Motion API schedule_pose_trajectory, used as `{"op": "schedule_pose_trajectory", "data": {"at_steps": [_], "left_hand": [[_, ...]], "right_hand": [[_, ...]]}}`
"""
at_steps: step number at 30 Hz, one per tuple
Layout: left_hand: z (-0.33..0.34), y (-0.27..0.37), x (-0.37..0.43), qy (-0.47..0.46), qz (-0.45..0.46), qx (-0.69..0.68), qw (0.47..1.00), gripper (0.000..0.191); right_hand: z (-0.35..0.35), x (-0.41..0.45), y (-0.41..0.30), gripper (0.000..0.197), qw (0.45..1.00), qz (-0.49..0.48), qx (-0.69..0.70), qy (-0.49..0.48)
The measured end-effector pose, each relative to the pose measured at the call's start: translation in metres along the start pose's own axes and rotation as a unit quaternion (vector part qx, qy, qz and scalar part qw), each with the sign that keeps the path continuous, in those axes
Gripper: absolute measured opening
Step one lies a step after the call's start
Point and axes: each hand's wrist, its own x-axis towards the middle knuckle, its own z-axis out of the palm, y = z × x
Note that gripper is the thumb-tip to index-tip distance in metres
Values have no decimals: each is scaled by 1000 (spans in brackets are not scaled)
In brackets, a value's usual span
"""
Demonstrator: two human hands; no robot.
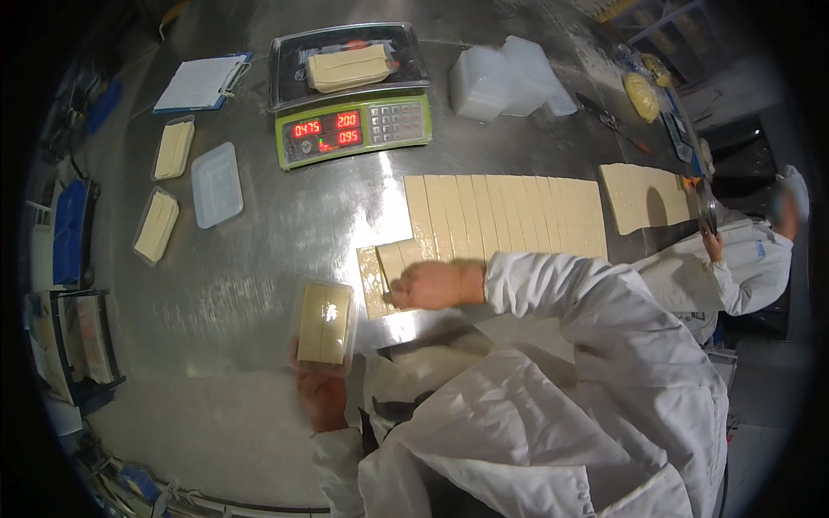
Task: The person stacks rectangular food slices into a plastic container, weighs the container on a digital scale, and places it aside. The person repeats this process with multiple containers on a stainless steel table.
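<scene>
My left hand (322, 392) holds a clear plastic tray (352, 324) by its near end. Pale yellow dough strips (322, 324) lie side by side inside it. To the right, my right hand (437, 285) is bent over the left part of a dough sheet (511, 210) cut into several strips. Its fingers are closed around the near end of one dough strip (393, 254), whose left edge stands slightly raised. The fingertips are blurred and partly hidden. Another dough strip (371, 278) lies flat just left of it.
A green digital scale (353, 126) bears a filled tray (350, 68). Stacked plastic trays (479, 81) stand right of it. Left are two filled trays (173, 149), an upside-down tray (217, 184) and a clipboard (201, 83). A co-worker (745, 265) stands at another dough sheet (644, 197); a knife (612, 122) lies beyond.
</scene>
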Motion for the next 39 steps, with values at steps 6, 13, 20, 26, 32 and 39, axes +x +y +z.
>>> {"op": "schedule_pose_trajectory", "data": {"at_steps": [6, 13, 20, 26, 32, 39], "left_hand": [[-25, -16, -9, -37, 17, 37, 999, 70], [-18, -28, 21, -134, -7, -57, 989, 88], [19, -37, 17, -164, -69, -122, 976, 91], [31, -26, -7, -225, -87, -171, 955, 91], [22, -31, -12, -189, -64, -154, 968, 91], [12, -26, -11, -93, -5, -92, 991, 82]], "right_hand": [[-52, 4, -56, 21, 992, 122, 5, 43], [-157, 42, -111, 27, 978, 165, -13, 129], [-179, 77, -146, 22, 955, 192, 151, 166], [-130, 85, -120, 22, 962, 246, 17, 119], [-108, 96, -120, 21, 963, 245, -81, 76], [-96, 95, -69, 15, 953, 227, -104, 171]]}}
